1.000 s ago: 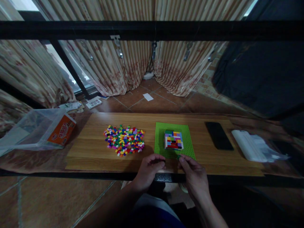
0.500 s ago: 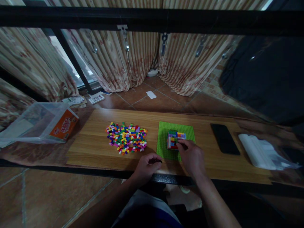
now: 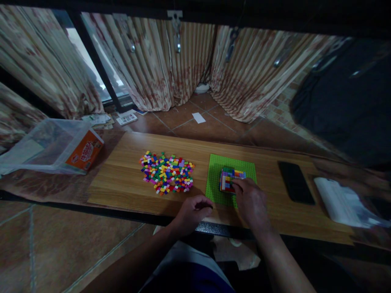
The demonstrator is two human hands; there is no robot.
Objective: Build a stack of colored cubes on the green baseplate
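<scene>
A green studded baseplate (image 3: 214,179) lies on the wooden board, bearing a low block of multicoloured toy bricks (image 3: 226,179). My right hand (image 3: 251,201) reaches over its right side, thumb and fingers pinched down against the bricks. Whatever is between those fingertips is too small and hidden to name. Near the board's front edge, left of the baseplate's lower corner, my left hand (image 3: 192,213) is curled with thumb and forefinger together. Something small and dark shows at its fingertips. A loose pile of small coloured bricks (image 3: 168,173) is spread further left.
A clear plastic tub (image 3: 51,150) with an orange label stands at the far left. On the right are a black phone (image 3: 295,182) and a white packet (image 3: 334,201) in clear plastic. Curtains (image 3: 180,69) hang behind the wooden board (image 3: 119,183).
The camera view has shifted, so the table scene sits slightly further right. My right hand stays at the brick block, its fingers a little lower on it. My left hand keeps its curled pose.
</scene>
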